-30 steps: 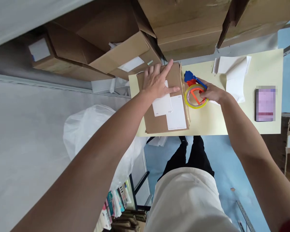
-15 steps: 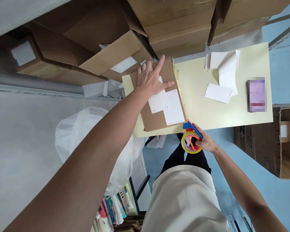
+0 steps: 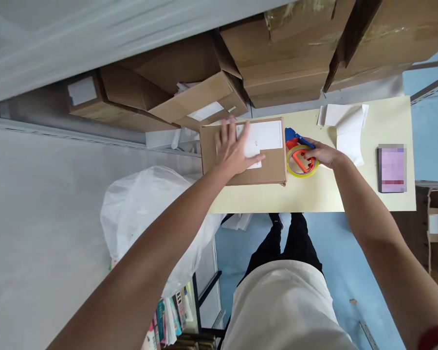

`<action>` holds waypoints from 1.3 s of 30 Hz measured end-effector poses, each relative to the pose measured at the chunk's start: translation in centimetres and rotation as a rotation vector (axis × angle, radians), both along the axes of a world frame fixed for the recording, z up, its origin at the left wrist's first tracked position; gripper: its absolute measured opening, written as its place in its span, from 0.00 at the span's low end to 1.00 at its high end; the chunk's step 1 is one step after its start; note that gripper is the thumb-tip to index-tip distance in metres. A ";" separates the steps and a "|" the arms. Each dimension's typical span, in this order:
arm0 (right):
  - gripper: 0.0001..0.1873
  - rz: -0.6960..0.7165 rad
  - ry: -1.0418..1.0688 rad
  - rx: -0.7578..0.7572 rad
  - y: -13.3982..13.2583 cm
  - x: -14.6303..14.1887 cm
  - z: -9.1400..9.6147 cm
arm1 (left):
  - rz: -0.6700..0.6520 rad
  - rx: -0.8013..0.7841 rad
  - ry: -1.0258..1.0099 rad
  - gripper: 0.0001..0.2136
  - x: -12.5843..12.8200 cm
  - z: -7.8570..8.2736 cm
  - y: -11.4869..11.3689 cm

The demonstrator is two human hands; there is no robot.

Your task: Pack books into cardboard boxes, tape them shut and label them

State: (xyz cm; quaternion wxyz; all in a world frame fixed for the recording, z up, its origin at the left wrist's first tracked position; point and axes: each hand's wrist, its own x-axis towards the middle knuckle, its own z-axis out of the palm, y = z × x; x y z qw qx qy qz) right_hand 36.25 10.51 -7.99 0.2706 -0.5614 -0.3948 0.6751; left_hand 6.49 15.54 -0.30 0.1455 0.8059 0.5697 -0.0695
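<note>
A closed cardboard box (image 3: pixel 273 168) lies on the pale yellow table (image 3: pixel 314 197), with white labels (image 3: pixel 268 135) on its top face. My left hand (image 3: pixel 234 148) rests over the box top, fingers spread and slightly blurred, partly covering the labels. In my right hand (image 3: pixel 323 153) is a tape dispenser (image 3: pixel 302 159), blue and orange with a yellow-edged roll of tape. It is beside the right end of the box, over the table. Whether the dispenser touches the box I cannot tell.
White folded papers (image 3: pixel 350 133) and a pixelated purple packet (image 3: pixel 392 167) lie to the right on the table. Large cardboard boxes (image 3: pixel 288 63) line the back. A white plastic bag (image 3: pixel 142 209) hangs at the left, with books (image 3: pixel 171 311) below it.
The box has turned to sit squarer to the table and farther from its front edge. My right hand has carried the tape dispenser up from below the table edge to the box's right end.
</note>
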 end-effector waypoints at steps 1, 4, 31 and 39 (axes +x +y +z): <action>0.42 0.021 0.005 -0.026 0.3 0.0 0.1 | -0.049 -0.004 -0.035 0.54 0.8 0.0 0.3; 0.46 0.048 -0.021 -0.077 0.1 -0.3 0.6 | -0.053 0.003 -0.116 0.52 2.2 -0.2 1.1; 0.44 0.309 -0.674 0.149 -18.5 -6.1 10.1 | -0.098 0.017 -0.700 0.50 -1.5 -3.1 2.7; 0.44 -0.214 -0.324 0.530 -19.9 -4.4 13.2 | 0.284 -0.096 -1.054 0.27 1.6 7.4 -15.1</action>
